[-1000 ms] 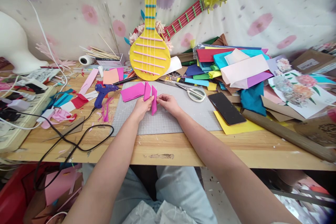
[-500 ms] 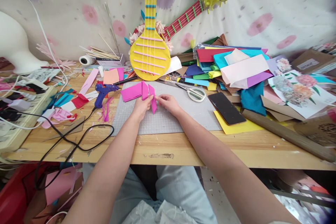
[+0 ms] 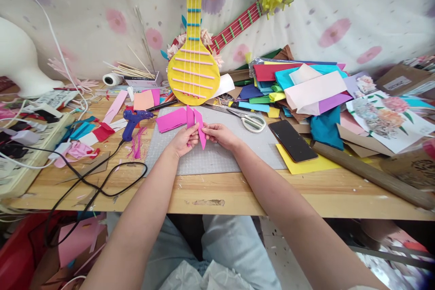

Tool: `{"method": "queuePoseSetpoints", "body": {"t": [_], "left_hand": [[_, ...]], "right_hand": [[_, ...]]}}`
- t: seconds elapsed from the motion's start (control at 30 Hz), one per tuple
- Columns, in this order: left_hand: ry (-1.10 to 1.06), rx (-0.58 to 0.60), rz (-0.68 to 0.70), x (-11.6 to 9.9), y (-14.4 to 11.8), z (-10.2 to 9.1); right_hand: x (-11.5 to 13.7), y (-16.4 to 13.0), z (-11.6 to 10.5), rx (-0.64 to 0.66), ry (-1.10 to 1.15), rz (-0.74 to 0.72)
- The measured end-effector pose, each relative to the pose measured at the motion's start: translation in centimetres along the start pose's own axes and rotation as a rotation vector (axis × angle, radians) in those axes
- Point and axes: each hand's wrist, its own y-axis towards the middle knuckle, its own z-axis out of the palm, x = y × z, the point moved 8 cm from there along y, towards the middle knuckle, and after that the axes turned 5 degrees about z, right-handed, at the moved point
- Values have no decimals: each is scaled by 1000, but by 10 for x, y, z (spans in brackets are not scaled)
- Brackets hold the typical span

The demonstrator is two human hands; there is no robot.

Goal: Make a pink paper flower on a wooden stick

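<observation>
Both forearms enter from the lower edge and meet over the grey cutting mat. The left hand is closed in a pinch on the near end of a magenta paper strip, thumb and fingers curled around it. The right hand pinches the same strip from the other side, fingers bent, its fingertips just beside those of the left hand. The strip stands upright between the two hands, folded into narrow pleats with one pointed flap hanging downward; how many folds it has is hard to make out, since the fingers cover its lower part. Just beyond the left hand, a flat magenta sheet lies on the mat, touching the folded strip or lying very close to it; which cannot be told. Left of the hands rests a purple glue gun, its black cord running off toward the table edge. Right of the hands lie scissors, then a dark phone on a yellow sheet. Farther away stands a yellow paper guitar, its head cut off by the top edge.
</observation>
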Motion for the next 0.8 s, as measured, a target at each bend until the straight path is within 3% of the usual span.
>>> {"method": "queuePoseSetpoints", "body": {"t": [0.17, 0.37, 0.5, 0.8], "left_hand": [[-43, 32, 11, 0, 0, 3], [-122, -11, 26, 2, 4, 6], [2, -46, 28, 7, 6, 5], [228, 18, 129, 5, 4, 12]], "right_hand": [[0, 1, -5, -57, 80, 20], [8, -2, -12, -152, 144, -13], [13, -4, -6, -158, 106, -45], [8, -1, 6, -163, 127, -24]]}}
